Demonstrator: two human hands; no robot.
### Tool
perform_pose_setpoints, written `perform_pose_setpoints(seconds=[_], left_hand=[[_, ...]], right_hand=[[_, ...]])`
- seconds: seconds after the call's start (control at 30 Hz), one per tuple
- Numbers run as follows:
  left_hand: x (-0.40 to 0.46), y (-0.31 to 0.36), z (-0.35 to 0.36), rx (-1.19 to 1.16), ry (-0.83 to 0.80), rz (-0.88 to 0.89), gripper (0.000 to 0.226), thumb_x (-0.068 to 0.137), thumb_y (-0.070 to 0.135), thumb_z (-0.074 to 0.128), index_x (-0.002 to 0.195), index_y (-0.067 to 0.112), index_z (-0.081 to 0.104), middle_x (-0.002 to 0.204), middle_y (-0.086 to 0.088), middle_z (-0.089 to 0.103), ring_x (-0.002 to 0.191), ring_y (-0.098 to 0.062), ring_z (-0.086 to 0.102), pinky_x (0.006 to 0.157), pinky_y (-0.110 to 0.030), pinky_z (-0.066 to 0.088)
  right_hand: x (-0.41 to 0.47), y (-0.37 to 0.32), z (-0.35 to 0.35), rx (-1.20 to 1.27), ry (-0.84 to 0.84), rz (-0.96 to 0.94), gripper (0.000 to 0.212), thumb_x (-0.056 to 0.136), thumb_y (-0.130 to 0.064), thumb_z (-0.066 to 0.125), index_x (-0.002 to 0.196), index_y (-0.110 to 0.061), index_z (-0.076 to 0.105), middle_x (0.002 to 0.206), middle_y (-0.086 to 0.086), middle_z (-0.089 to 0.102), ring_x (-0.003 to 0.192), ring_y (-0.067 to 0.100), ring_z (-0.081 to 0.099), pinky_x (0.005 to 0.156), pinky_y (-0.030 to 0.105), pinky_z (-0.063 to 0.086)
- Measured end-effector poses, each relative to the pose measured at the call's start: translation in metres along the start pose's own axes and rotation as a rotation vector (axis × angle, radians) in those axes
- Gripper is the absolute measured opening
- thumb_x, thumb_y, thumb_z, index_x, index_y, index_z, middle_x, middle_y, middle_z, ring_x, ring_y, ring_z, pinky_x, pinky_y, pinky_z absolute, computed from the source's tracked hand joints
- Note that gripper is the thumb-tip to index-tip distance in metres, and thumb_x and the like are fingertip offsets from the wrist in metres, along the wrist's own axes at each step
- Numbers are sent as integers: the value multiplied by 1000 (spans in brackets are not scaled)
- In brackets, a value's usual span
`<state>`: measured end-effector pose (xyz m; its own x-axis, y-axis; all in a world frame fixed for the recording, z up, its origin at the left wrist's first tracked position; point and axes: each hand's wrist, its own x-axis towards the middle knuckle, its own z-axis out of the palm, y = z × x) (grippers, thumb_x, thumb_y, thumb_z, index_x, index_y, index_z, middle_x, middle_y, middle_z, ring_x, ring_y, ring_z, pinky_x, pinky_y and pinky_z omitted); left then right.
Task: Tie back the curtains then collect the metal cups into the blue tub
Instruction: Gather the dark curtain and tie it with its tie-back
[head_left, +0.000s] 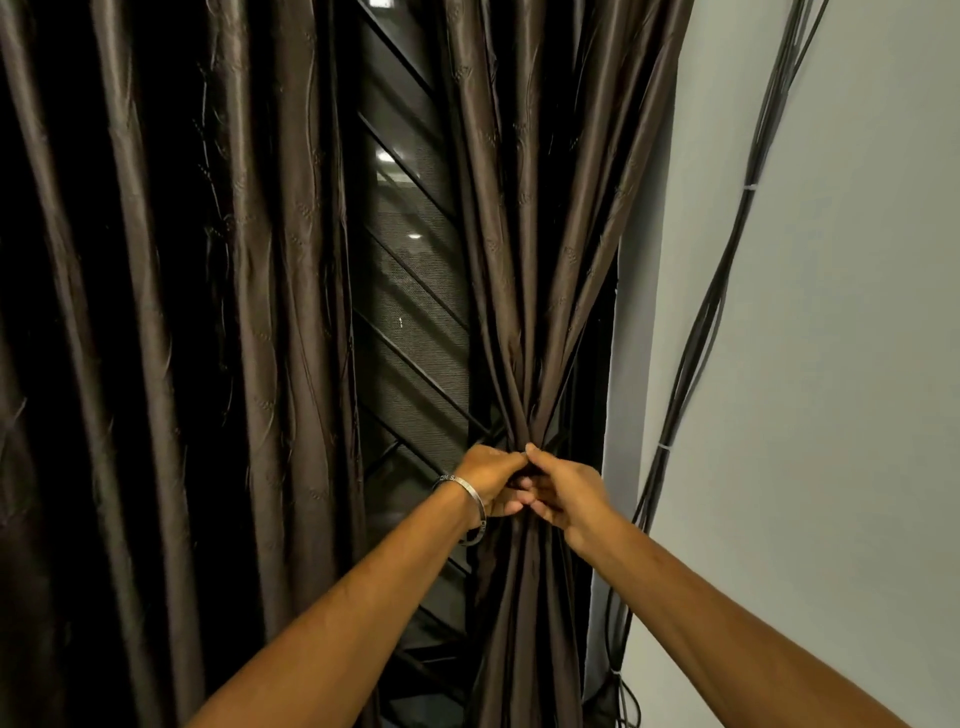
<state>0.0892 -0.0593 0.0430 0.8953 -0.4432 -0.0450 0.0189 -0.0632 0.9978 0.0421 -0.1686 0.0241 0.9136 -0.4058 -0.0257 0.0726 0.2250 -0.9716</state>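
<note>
The left hand (491, 480) and right hand (563, 493) are pinching the gathered right curtain (524, 312) at its waist, tying it back; next, the left curtain (208, 312) probably needs gathering.

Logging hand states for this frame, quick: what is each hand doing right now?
Left hand: closed, gripping the gathered right curtain.
Right hand: closed, pinching the same curtain bunch.

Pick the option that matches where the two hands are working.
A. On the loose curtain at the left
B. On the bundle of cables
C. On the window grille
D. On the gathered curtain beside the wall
D: the left hand and right hand meet at the pinched waist of the right curtain, next to the grey wall.
</note>
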Motion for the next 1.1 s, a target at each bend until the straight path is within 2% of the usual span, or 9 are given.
perform_pose_setpoints(seconds=[0.1,0.17,0.3,0.47,0.57,0.7,0.83,0.97,1.1], left_hand=[[-1,-4,4,-57,3,-15,21,99,24,54,96,6,63,73,-5,67,46,-6,61,40,-16,47],[-1,-6,5,-111,6,-6,18,99,20,52,90,7,63,74,-5,68,44,-4,60,39,-15,46],[-2,-9,10,-189,58,31,17,98,12,52,84,7,60,73,-6,66,40,-3,58,38,-14,45],[0,-15,14,-305,85,37,15,99,7,46,92,5,59,74,-9,65,40,-4,60,37,-15,46],[1,-16,14,-342,97,30,16,101,7,43,90,7,55,74,-10,63,40,-5,60,38,-16,47],[2,-16,15,-399,71,-4,13,102,8,42,96,9,53,77,-9,64,43,-6,63,40,-18,50],[3,-17,18,-417,45,-13,17,102,7,38,98,9,54,82,-7,66,49,-8,65,46,-20,53],[0,-21,17,-432,12,26,18,103,9,42,97,9,59,79,-6,69,54,-7,67,51,-18,55],[1,-29,11,-416,5,62,15,101,11,50,94,11,63,75,-1,71,56,-5,65,55,-17,55]], right_hand=[[4,1,3,20,54,-2,19,85,-24,75,89,-5,73,75,8,70,66,16,66,72,31,56],[8,0,5,35,96,3,14,86,-17,73,90,-4,69,68,8,66,59,16,63,65,29,55],[18,-2,4,91,139,-34,41,81,-1,71,105,-15,40,71,11,63,58,19,63,58,30,51],[14,1,1,194,89,7,42,87,3,64,118,-13,41,94,16,63,70,19,63,56,26,44],[16,12,-3,283,35,-9,45,88,3,62,125,-14,43,106,11,63,88,19,63,69,29,44],[18,19,-6,386,-22,-11,34,91,5,54,114,-18,47,104,6,65,90,19,61,82,32,42],[14,15,-4,506,-88,28,19,86,2,39,81,-11,53,79,7,59,61,20,50,60,30,40],[16,8,-5,292,-142,-6,26,88,-35,67,95,-10,69,73,2,62,62,16,56,61,28,44],[13,6,-4,112,15,-106,39,81,-11,77,109,-15,51,85,8,66,68,16,63,63,30,52]])
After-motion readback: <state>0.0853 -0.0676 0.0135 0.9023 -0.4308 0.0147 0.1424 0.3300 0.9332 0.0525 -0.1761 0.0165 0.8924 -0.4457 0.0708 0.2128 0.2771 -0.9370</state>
